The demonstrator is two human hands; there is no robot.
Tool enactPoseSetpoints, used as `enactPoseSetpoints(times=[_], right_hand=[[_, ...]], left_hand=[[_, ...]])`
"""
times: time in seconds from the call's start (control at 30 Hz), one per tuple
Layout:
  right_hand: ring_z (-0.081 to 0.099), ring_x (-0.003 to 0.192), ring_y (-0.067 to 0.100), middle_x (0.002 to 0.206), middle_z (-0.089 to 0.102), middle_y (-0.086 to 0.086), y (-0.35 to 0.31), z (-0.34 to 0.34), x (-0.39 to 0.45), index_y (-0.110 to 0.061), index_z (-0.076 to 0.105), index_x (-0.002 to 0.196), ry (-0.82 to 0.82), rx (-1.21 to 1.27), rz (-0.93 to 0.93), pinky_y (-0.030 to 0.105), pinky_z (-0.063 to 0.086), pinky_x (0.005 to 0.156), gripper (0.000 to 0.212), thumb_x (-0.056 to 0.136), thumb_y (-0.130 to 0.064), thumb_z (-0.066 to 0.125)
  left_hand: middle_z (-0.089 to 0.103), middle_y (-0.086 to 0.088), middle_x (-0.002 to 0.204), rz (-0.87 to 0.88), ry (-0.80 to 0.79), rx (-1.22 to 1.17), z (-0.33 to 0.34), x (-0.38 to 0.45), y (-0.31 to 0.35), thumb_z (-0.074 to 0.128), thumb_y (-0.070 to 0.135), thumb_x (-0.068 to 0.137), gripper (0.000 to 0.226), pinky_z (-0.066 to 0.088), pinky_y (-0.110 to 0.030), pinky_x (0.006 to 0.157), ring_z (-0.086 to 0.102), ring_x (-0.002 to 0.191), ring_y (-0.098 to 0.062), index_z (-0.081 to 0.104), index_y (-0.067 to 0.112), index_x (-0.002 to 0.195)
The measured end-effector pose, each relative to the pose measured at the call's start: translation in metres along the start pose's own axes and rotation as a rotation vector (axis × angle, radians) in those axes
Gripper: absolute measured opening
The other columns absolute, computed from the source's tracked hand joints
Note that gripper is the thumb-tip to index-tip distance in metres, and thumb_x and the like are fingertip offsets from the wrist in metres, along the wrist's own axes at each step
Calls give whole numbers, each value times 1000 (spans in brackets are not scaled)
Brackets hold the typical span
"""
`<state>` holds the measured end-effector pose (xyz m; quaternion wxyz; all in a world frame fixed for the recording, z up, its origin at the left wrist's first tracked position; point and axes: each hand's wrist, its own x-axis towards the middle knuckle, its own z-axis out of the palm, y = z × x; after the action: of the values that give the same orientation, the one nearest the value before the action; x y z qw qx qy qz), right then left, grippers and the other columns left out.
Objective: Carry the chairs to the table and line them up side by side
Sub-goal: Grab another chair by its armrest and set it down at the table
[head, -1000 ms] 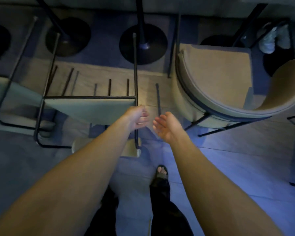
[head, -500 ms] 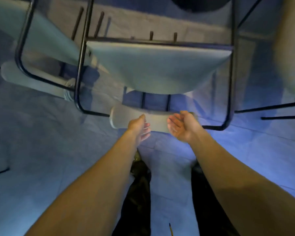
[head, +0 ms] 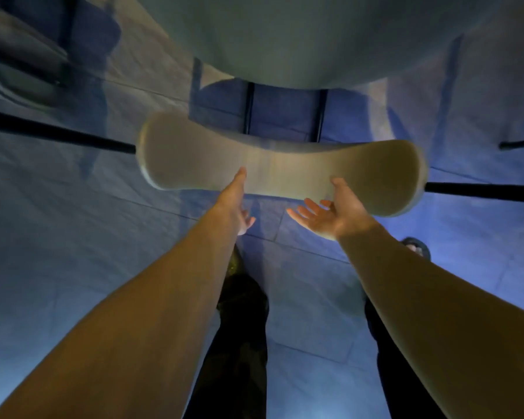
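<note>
A chair with a pale padded backrest (head: 273,164) and a pale seat (head: 300,37) fills the upper view; black frame bars (head: 55,133) run out on both sides. My left hand (head: 235,204) reaches up at the backrest's lower edge, thumb against the pad, fingers spread below it. My right hand (head: 335,213) is palm up under the backrest's right part, thumb touching its lower edge, fingers apart. Neither hand has closed on the backrest.
A second chair (head: 15,65), blurred, stands at the upper left. Grey tiled floor (head: 73,237) lies all around. My dark trouser legs (head: 239,343) and a sandalled foot (head: 416,246) are below the hands.
The view has dropped and closed in on the chair; the backrest now looms large. Both hands have risen from just below the backrest to touch its lower edge.
</note>
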<state>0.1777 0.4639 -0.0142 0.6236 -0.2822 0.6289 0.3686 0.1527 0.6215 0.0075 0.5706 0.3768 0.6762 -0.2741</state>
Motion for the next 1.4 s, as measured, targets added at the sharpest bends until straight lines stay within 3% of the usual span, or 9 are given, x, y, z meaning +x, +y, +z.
enactPoseSetpoints(times=[0.17, 0.33, 0.57, 0.73, 0.83, 0.93, 1.17, 1.3, 1.4], right_hand=[[46, 134, 40, 147, 38, 19, 3, -4, 43, -22, 41, 142, 47, 87, 3, 62, 52, 81, 73, 82, -48, 74], [45, 134, 37, 148, 40, 14, 8, 0, 82, -23, 37, 147, 100, 32, 14, 56, 55, 66, 94, 71, -60, 77], [55, 116, 23, 126, 57, 5, 5, 7, 113, -16, 55, 132, 94, 2, -50, 42, 47, 89, 77, 76, -65, 70], [61, 85, 21, 99, 62, -1, 15, 8, 129, -23, 61, 112, 41, 88, -85, 35, 53, 72, 66, 68, -71, 72], [62, 95, 21, 116, 63, 0, 15, 8, 127, -21, 59, 125, 65, 124, -111, 42, 49, 92, 74, 70, -68, 72], [60, 117, 19, 130, 62, -1, 14, 7, 121, -22, 58, 127, 47, 65, -123, 43, 42, 107, 72, 74, -70, 68], [58, 118, 18, 130, 60, 0, 17, 7, 83, -19, 54, 135, 129, 27, -122, 40, 45, 94, 84, 70, -71, 70], [58, 83, 14, 97, 58, -2, 21, 8, 44, -20, 56, 128, 172, 29, -150, 36, 49, 101, 73, 74, -67, 71], [58, 85, 15, 90, 57, -2, 26, 10, 8, -20, 56, 125, 169, 45, -136, 34, 48, 98, 70, 74, -67, 70]], left_hand=[[36, -6, 153, -81, -21, -148, 10, 45, -4, 64, 66, 78, 72, 37, -42, 111, 38, 138, -26, 46, 27, 137], [34, -5, 154, -116, 8, -234, 13, 77, -3, 70, 70, 69, 92, 37, -47, 111, 37, 139, -30, 39, 26, 144], [52, 5, 142, -64, -39, -288, 17, 105, 0, 65, 68, 75, 79, 33, -38, 113, 47, 132, -17, 48, 24, 138], [60, -1, 135, -62, -52, -250, 21, 104, 11, 71, 53, 80, 58, 38, -38, 107, 57, 123, -21, 53, 18, 123], [62, -3, 132, -73, -50, -207, 24, 97, 11, 67, 50, 84, 39, 39, -36, 103, 58, 122, -21, 53, 15, 93], [64, 0, 124, -79, -16, -170, 20, 96, 11, 69, 55, 80, 44, 41, -33, 97, 60, 116, -18, 48, 17, 80], [64, 6, 128, -48, -2, -151, 10, 72, 8, 71, 60, 75, 63, 38, -31, 108, 59, 119, -14, 55, 23, 123], [59, 5, 135, -31, 4, -147, 1, 35, 7, 70, 61, 75, 77, 35, -31, 110, 53, 126, -16, 47, 21, 138], [59, 4, 135, -14, 13, -135, -8, -2, 11, 68, 59, 78, 75, 33, -32, 109, 52, 127, -16, 47, 21, 139]])
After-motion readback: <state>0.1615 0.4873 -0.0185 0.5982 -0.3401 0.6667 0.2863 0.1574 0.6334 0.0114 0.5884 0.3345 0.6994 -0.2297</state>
